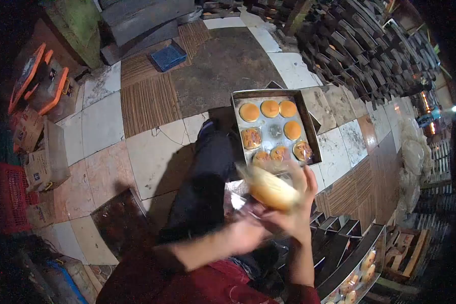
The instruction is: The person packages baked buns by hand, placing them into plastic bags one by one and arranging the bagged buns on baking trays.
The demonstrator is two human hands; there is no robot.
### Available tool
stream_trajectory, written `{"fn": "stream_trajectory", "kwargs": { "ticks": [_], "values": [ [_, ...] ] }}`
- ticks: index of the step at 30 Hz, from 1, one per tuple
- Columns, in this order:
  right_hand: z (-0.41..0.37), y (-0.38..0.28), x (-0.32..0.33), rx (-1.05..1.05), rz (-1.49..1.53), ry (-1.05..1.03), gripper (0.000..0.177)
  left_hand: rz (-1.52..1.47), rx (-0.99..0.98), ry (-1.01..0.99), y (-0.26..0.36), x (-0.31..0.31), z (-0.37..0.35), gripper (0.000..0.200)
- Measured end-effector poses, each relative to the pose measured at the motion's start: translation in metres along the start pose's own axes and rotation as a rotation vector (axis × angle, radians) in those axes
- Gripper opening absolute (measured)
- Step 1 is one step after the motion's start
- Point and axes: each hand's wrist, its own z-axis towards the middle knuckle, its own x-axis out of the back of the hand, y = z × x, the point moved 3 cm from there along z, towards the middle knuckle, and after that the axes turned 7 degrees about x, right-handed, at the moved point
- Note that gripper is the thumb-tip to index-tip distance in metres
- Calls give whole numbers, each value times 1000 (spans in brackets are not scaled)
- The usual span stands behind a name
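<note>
In front of my lap a round golden bun (274, 190) is tilted on edge, blurred by motion. My right hand (300, 202) is closed around its right and lower side, one finger raised. Just below the bun, my left hand (248, 233) reaches in from the left, its fingers smeared. Shiny clear plastic (236, 198) lies just above and left of that hand. Beyond the hands, a metal tray (274, 133) carries several buns: plain golden ones (249, 112) at the far side and ones in clear wrapping with dark markings (251, 138) nearer me.
At lower right stands a long rack (334, 261) beside a tray of wrapped buns (368, 261). A dark sheet (119, 218) lies on the tiled floor (104, 131) at left. A blue tray (167, 57), cardboard boxes (38, 164), a red crate (7, 195) and stacked dark pans (359, 48) stand around.
</note>
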Motion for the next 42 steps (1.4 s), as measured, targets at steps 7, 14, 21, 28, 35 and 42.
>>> {"fn": "stream_trajectory", "kwargs": {
  "ticks": [7, 14, 21, 28, 35, 42],
  "values": [
    [-58, 49, -92, -846, 884, -95, 73, 1158, 893, -620, 38, -68, -122, 44],
    [-80, 72, -108, -964, 525, 168, 33, 2006, -884, 722, 140, -21, -73, 18],
    [-41, -7, -54, -15, -186, 107, 6, 2027, -1070, 213, 89, -94, -85, 8],
    [-48, -36, -43, -37, 47, 85, 9, 1928, -938, -7, 76, -91, -101, 10],
    [-18, 65, -69, -658, 276, 121, 29, 1454, -960, 578, 148, -46, -51, 8],
    [-106, 50, -91, -608, 3, 251, 24, 1047, -828, 904, 105, 27, -103, 12]
  ]
}}
